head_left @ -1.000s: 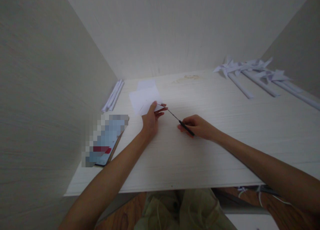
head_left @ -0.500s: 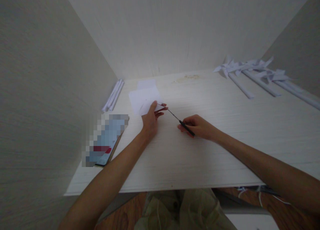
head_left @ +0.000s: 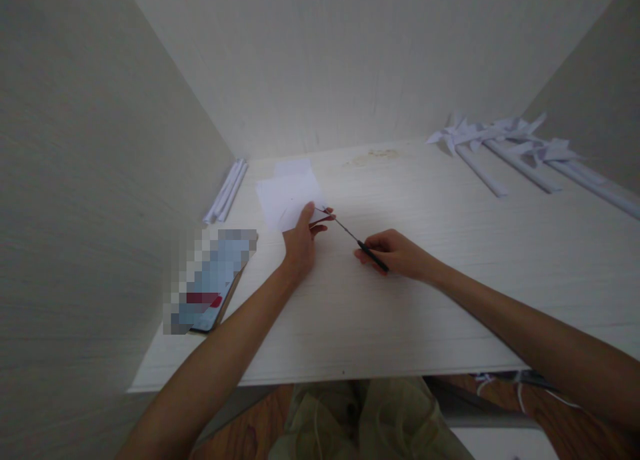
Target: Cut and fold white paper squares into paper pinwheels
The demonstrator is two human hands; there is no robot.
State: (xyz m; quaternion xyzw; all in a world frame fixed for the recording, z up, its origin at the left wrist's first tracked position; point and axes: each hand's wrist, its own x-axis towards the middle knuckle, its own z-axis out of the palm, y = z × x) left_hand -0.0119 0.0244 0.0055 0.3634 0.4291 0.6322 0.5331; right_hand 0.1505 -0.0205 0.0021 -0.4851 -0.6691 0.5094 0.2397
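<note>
A square white sheet of paper [head_left: 287, 199] is pinched by its near right corner in my left hand [head_left: 301, 237], thumb on top and fingers below. Black-handled scissors [head_left: 371, 254], seen edge-on, are gripped in my right hand [head_left: 395, 255]. Their thin metal blades slant up to the left and meet the paper just beyond my left fingertips. A narrow pointed flap shows at that corner. How far apart the blades are cannot be made out. Behind the held sheet another white sheet [head_left: 294, 167] lies on the table.
Rolled white paper tubes [head_left: 227, 190] lie by the left wall. A phone [head_left: 220, 280], partly blurred out, rests near my left forearm. Several paper pinwheels on paper sticks [head_left: 523, 163] lie at the back right. The white table [head_left: 340, 327] is walled at the back and sides.
Almost nothing differs. My right hand and the scissors have shifted very slightly to the left; the paper and my left hand keep their places.
</note>
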